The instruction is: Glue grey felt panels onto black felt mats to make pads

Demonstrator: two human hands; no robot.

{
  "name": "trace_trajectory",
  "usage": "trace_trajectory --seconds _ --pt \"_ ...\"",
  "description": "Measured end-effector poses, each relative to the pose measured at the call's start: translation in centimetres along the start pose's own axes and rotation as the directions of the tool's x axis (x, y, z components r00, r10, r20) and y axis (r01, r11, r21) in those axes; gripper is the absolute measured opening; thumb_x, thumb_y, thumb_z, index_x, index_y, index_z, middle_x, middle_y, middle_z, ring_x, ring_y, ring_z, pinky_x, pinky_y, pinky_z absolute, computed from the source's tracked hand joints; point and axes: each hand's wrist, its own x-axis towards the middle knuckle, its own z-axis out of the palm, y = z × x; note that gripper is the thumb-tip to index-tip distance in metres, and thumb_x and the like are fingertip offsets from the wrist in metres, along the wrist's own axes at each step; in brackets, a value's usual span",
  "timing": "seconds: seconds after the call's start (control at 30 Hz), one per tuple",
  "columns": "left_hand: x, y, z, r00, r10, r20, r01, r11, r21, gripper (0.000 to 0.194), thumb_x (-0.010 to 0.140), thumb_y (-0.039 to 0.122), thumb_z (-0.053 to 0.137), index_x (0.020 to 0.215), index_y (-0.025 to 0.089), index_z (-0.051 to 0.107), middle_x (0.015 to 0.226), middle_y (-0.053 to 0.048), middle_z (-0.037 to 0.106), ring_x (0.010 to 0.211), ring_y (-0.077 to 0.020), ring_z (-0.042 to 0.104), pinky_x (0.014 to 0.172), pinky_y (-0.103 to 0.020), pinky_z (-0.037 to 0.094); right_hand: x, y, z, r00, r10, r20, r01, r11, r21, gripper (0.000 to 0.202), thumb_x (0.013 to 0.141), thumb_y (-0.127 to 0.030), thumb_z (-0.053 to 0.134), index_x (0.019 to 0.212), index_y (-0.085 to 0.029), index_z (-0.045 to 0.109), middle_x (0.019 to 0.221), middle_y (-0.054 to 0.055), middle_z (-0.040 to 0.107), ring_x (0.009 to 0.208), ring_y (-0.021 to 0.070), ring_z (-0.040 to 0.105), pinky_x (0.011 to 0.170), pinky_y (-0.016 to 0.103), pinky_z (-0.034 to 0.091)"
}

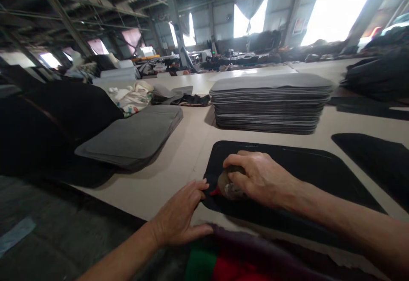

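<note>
A black sheet (300,166) with rounded corners lies flat on the table in front of me. A thin shiny line runs along part of its far edge. My right hand (255,174) is wrapped round a squat brownish bottle (231,189) with a red nozzle, tipped so the nozzle points at the sheet's near left corner. My left hand (187,212) lies beside that corner, fingers stretched out and fingertips at the sheet's edge. The bottle's far side is hidden by my right fingers.
Behind the black sheet stands a tall stack of grey sheets (271,106). A lower grey stack (134,138) lies to the left, beside black material (73,106). Another black piece (377,157) is on the right. The pale table (179,161) has its near edge at lower left.
</note>
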Motion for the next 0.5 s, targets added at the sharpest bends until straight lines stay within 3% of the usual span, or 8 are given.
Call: trace_trajectory --seconds 0.23,0.5 --pt "0.2 -0.1 -0.1 0.999 0.021 -0.037 -0.021 1.000 0.000 0.057 0.085 0.059 0.067 0.117 0.021 0.042 0.133 -0.020 0.058 0.134 -0.0327 0.051 0.115 -0.056 0.042 -0.5 0.5 -2.0 0.998 0.047 0.036 -0.044 0.996 -0.078 0.029 0.087 -0.025 0.048 0.105 -0.027 0.072 0.102 0.005 0.071 0.094 0.0243 0.065 0.076 0.032 0.041" --pt "0.4 0.0 -0.1 0.999 0.016 -0.035 -0.015 1.000 0.009 0.054 0.084 0.055 0.069 0.117 0.020 0.044 0.134 -0.020 0.058 0.134 -0.0333 0.051 0.114 -0.055 0.043 -3.4 3.6 -3.8 0.994 0.107 0.021 -0.104 0.988 -0.115 0.027 0.087 -0.026 0.048 0.098 -0.027 0.073 0.091 0.003 0.071 0.082 0.0223 0.065 0.069 0.031 0.043"
